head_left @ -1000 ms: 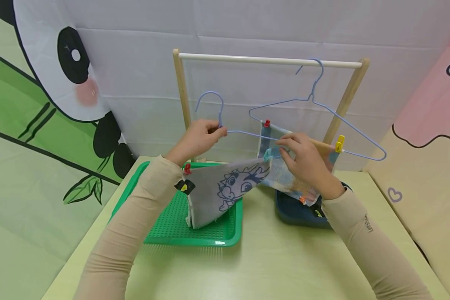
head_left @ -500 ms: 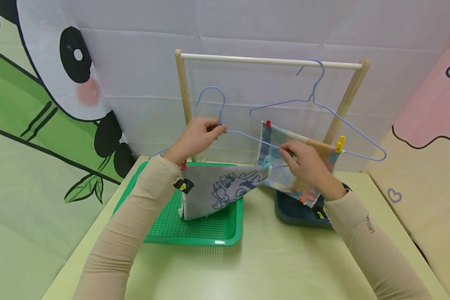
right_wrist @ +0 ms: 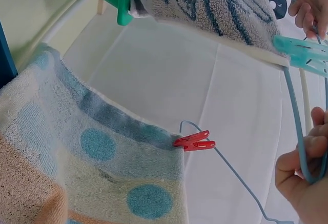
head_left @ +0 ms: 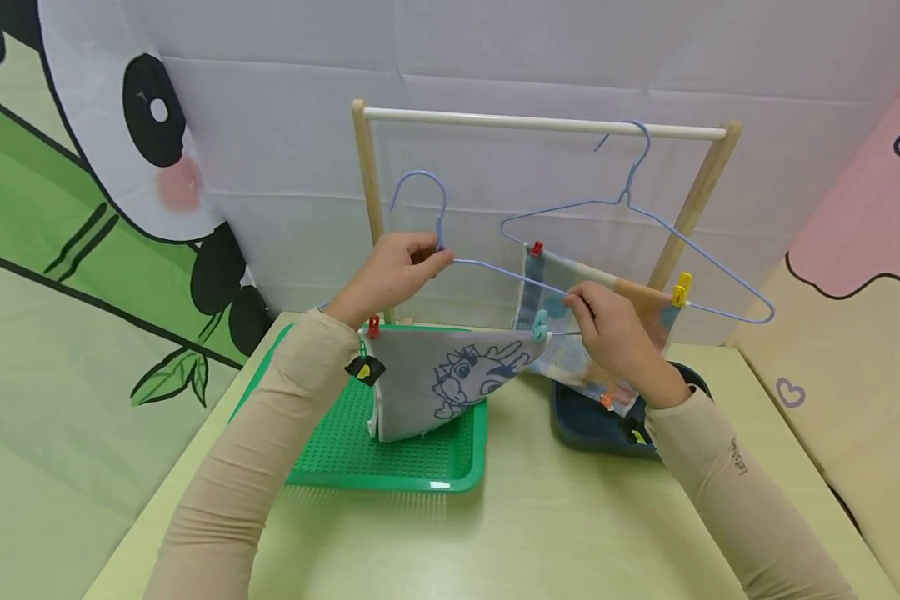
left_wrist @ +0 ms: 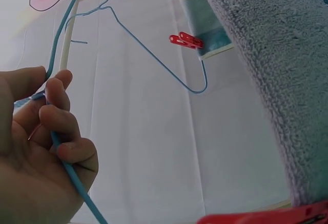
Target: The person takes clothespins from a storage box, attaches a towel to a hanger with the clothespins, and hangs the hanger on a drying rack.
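Observation:
In the head view, my left hand (head_left: 393,275) pinches a blue wire hanger (head_left: 506,271) just below its hook. My right hand (head_left: 617,333) grips the hanger's right end; the right wrist view shows fingers curled round the bent wire. From the hanger's lower bar hangs a grey towel (head_left: 412,387) with a dark blue cartoon drawing. A red clothespin (head_left: 373,327) fastens its left corner, and a light blue clothespin (head_left: 540,325) its right. My left wrist hides most of the hanger's left end.
Behind, a rack's white rail (head_left: 495,120) bears a second blue hanger (head_left: 727,271) with a multicoloured towel (head_left: 570,271), held by red (head_left: 537,248) and yellow (head_left: 681,290) clothespins. A green basket (head_left: 390,483) sits below the grey towel, left of a dark blue tray (head_left: 592,442).
My right hand has moved slightly down and right, and its looser fingers now curl round the hanger's end. The hanger's hook has risen a little, and the grey towel has swung.

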`<state>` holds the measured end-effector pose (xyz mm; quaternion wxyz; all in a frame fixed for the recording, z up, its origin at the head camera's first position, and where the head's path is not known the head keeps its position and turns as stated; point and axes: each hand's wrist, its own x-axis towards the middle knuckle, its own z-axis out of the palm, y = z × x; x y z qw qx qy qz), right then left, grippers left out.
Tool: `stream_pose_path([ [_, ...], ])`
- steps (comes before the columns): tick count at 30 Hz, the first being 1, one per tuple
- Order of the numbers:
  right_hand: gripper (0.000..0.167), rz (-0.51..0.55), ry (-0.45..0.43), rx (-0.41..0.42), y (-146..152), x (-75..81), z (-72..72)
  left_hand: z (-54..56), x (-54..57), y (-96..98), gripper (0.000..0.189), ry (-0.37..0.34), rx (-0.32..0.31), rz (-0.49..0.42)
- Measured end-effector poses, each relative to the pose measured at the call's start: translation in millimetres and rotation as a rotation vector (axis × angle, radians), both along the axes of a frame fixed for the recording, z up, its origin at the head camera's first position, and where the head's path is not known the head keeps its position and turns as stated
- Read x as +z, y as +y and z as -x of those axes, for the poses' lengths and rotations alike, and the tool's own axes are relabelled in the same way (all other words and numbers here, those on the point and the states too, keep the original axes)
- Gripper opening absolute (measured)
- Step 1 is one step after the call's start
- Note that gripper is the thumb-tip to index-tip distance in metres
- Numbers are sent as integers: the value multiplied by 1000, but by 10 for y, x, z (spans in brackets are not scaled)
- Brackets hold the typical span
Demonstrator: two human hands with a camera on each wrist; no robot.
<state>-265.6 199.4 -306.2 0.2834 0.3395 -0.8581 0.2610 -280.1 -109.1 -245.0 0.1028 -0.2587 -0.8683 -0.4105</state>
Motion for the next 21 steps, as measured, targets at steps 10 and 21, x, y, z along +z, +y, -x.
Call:
stream_pose_path([
  [10,15,51,18,-65,-13,60,-41,49,-4,-49,24,33,20,28],
  [21,22,77,-2,-182,-4,201,-93,147,17,-104,24,46,55,27],
])
